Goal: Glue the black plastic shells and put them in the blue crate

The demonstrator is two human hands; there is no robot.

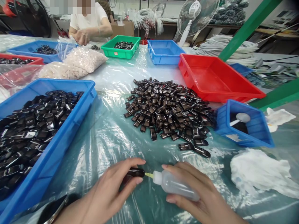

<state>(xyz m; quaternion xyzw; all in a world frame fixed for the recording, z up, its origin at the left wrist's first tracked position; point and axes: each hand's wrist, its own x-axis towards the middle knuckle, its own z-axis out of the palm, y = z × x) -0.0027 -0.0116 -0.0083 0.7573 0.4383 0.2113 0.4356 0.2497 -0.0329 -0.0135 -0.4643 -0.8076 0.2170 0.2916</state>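
Bottle (179, 186), gripped in the right hand's (201, 189) curled fingers, points its yellowish tip (149, 175) at the end of a black piece (137, 172) that the left hand (111, 183) pinches, above the plastic-covered table (105, 130). Beyond lies a heap of dark pieces (161, 109) (quite a pile), with bare sheeting left of it, up to a walled blue tray (81, 105); a small blue bin (247, 138) bounds the right.

Bright, even light; glare streaks the plastic sheet (105, 124); edges bend.
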